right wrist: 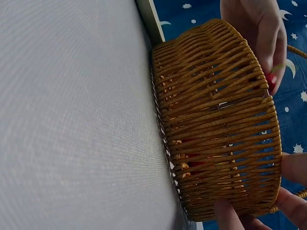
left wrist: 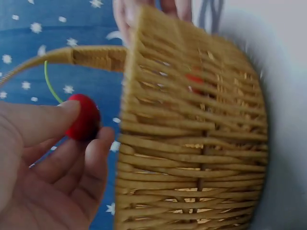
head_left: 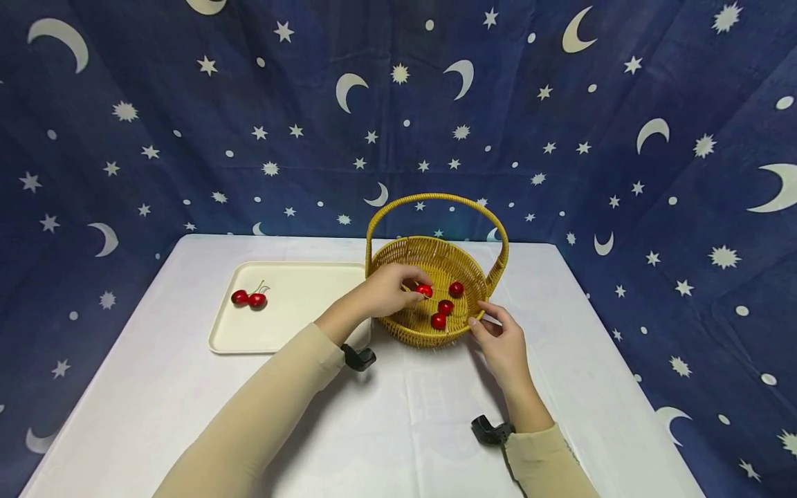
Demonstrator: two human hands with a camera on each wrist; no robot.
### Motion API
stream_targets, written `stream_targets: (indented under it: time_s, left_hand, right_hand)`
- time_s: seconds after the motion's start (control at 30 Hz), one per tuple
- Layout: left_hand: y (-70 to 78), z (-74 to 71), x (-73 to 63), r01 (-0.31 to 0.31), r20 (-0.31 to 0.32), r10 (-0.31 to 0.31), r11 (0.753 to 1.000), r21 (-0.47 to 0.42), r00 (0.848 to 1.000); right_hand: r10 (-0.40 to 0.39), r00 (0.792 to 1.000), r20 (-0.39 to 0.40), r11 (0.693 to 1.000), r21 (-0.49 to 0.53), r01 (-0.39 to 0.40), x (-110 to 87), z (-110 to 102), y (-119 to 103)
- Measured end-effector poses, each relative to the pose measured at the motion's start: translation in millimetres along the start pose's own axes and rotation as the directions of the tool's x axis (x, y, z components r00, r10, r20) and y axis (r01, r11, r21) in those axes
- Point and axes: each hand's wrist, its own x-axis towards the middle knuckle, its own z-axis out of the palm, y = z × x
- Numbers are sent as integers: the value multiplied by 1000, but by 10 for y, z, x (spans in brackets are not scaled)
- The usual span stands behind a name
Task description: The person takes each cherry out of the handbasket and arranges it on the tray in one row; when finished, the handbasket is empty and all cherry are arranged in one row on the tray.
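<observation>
My left hand (head_left: pixel 385 289) pinches a red cherry (head_left: pixel 425 290) over the left part of a round wicker basket (head_left: pixel 423 339). In the left wrist view this cherry (left wrist: pixel 85 117) sits between thumb and fingers, a thin green stem rising from it. Three more red cherries, one of them a cherry (head_left: pixel 456 289) near the far right wall, lie on the basket's floor. At the basket's right front, my right hand (head_left: pixel 503 342) grips the rim, thumb and fingers on either side of the woven wall (right wrist: pixel 216 120). The basket stands upright on the table.
A cream rectangular tray (head_left: pixel 299 325) lies left of the basket, its right end close to the basket wall. Two stemmed cherries (head_left: pixel 257 301) rest on its left side. The basket's tall arched handle (head_left: pixel 436 197) stands up. White cloth (head_left: pixel 398 429) covers the table; a starry blue curtain hangs behind.
</observation>
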Motion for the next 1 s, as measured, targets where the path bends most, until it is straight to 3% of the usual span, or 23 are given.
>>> stream_targets:
  time_s: [0.07,0.13,0.2,0.27,0.37,0.57,0.7,0.77,0.87,1.0]
  left_hand:
    - [4,-29,-153,-15,-81,13,1000,-25,997]
    - [2,-64,-322,-19,-190,12,999,-37,982]
    - [-24,-112,-496,-9,-306,-1,999,-31,952]
    - [-76,-180,-671,21,-410,-24,1000,-11,912]
    - [-216,-306,-931,104,-503,-68,994,43,861]
    - [-678,-512,-1323,335,-594,-217,938,94,775]
    - [-976,-587,-1475,445,-648,-261,886,134,716]
    - [-1074,-605,-1521,495,-662,-269,850,178,700]
    - [-1142,-615,-1560,557,-668,-285,797,234,688]
    - [-1142,-623,-1580,601,-672,-303,755,264,676]
  right_hand:
    - [-3,1000,5,1000,-3,3,-4,13,7]
    - [-6,1000,9,1000,-6,6,-8,28,12]
    - [-9,1000,15,1000,-8,9,-11,41,14]
    - [-11,1000,19,1000,-9,11,-12,50,12]
    - [-3,1000,18,1000,-12,4,-17,51,8]
    - [7,1000,2,1000,-5,-7,-18,31,10]
    - [-1,1000,-4,1000,-12,1,-7,26,6]
    - [-7,1000,-10,1000,-12,6,-4,27,3]
    - [-5,1000,-16,1000,-16,5,-5,30,-1]
    - [5,1000,-9,1000,0,-5,-15,44,-6]
